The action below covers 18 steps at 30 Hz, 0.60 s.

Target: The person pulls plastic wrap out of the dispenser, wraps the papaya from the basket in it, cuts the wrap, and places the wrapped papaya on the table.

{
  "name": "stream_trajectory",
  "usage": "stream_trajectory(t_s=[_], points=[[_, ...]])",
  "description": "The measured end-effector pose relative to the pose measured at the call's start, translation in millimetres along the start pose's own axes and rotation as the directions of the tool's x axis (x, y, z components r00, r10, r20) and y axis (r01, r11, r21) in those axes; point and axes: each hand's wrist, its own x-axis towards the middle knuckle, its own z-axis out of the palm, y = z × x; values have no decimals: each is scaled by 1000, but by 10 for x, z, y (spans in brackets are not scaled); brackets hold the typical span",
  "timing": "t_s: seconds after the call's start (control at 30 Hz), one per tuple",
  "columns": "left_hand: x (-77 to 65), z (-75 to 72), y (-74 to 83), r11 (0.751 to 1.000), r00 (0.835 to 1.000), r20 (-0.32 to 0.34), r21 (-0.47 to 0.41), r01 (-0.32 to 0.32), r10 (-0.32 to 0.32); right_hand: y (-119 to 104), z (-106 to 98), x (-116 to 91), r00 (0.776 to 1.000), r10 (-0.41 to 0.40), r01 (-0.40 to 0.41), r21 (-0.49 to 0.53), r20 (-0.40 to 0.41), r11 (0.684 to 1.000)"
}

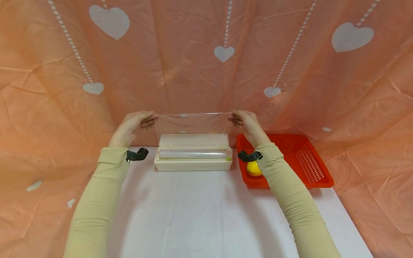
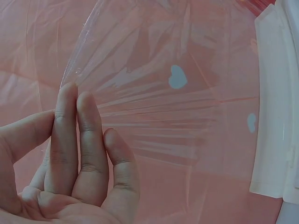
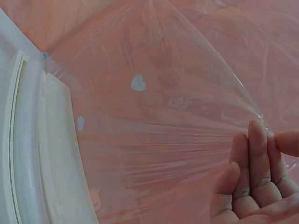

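A sheet of clear plastic wrap (image 1: 193, 122) stretches upright between both hands, its top edge shiny and nearly level. My left hand (image 1: 138, 123) pinches one corner between thumb and fingers; fine creases fan out from there in the left wrist view. The opposite corner is pinched by my right hand (image 1: 246, 123), with similar creases in the right wrist view. Below and between the hands stands a long white dispenser box (image 1: 193, 165), its lid (image 1: 193, 139) raised at the back. Inside lies the roll of wrap (image 1: 193, 154), and a small green piece (image 1: 228, 158) sits at the box's right end.
Right of the box is a red plastic basket (image 1: 317, 168) with a yellow round object (image 1: 254, 169) in it, partly hidden by the right forearm. Everything stands on a white tabletop (image 1: 193, 215). A peach curtain with white hearts (image 1: 193, 71) hangs behind.
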Motion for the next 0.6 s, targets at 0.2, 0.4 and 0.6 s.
stream_trajectory(t_s=[0.2, 0.4, 0.6], points=[[12, 5, 45, 999, 1000, 9, 50, -15, 15, -27, 15, 19, 1000, -17, 17, 0, -12, 1000], [6, -6, 87, 998, 999, 21, 58, -37, 36, -62, 54, 38, 999, -45, 45, 70, -9, 997], [-12, -34, 158, 999, 999, 38, 38, -37, 36, -121, 91, 39, 998, -64, 65, 59, -19, 996]])
